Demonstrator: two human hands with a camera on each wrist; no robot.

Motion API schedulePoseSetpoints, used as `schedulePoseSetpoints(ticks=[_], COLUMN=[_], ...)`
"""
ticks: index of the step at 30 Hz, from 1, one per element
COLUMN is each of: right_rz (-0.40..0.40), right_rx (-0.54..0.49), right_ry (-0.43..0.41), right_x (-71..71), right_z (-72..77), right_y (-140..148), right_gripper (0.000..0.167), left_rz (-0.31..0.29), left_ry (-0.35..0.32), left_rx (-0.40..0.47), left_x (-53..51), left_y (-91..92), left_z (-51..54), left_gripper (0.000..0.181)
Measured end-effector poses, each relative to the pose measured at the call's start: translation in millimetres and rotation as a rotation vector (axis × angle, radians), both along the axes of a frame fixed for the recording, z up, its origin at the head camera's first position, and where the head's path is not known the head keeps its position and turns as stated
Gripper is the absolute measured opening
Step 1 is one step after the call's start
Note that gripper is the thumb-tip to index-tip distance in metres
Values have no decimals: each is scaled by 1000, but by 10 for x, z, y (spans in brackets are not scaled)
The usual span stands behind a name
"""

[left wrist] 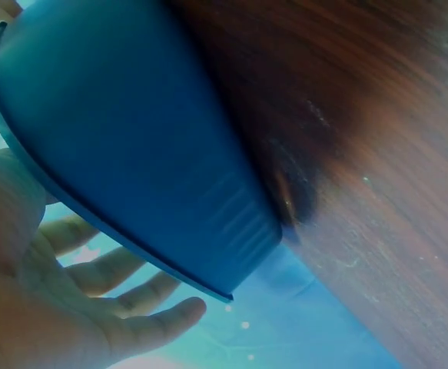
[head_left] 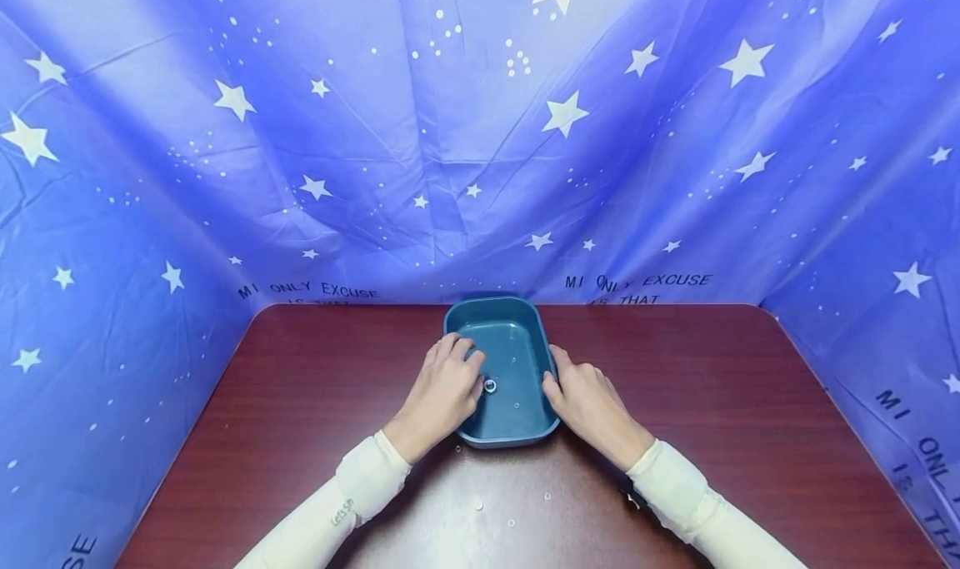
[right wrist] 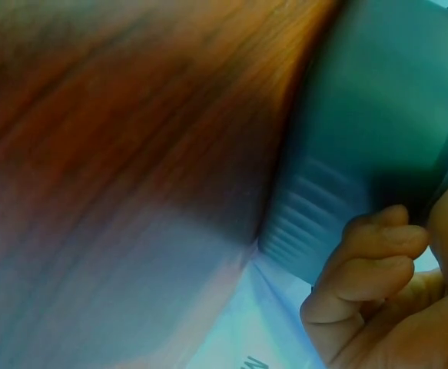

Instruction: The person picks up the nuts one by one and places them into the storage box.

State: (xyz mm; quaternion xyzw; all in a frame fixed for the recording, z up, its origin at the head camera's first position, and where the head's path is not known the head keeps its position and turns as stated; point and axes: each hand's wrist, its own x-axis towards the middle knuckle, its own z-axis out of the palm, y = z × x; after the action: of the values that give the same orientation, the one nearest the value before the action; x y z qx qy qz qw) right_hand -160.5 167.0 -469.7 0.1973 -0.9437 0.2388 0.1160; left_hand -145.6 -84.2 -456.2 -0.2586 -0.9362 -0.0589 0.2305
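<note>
A teal rectangular bin stands on the table with a small shiny ring and a few tiny bits inside. My left hand reaches over its left rim, fingertips above the inside, close to the ring; whether they touch it I cannot tell. From the left wrist, the fingers of that hand are spread and loosely bent by the bin's wall. On the right side my right hand grips the rim, thumb on top. Its fingers curl against the outer wall in the right wrist view, where the hand shows.
Small pale bits lie on the dark red wooden table in front of the bin, among them a round one. A blue cloth with white stars hangs behind the table and along both sides.
</note>
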Motion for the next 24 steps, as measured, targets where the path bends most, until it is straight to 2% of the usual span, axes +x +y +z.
schedulePoseSetpoints(ticks=[16,24], right_rz=[-22,-8], right_rx=[-8,0], right_ry=[-23,-9], right_x=[11,23], right_z=[-10,-20], right_y=[40,10], right_gripper=[51,51], left_rz=[35,65], left_ry=[-68,-62], left_rx=[48,90], left_x=[-16,1], left_y=[-45,-116], left_z=[2,-15], left_gripper=[27,28])
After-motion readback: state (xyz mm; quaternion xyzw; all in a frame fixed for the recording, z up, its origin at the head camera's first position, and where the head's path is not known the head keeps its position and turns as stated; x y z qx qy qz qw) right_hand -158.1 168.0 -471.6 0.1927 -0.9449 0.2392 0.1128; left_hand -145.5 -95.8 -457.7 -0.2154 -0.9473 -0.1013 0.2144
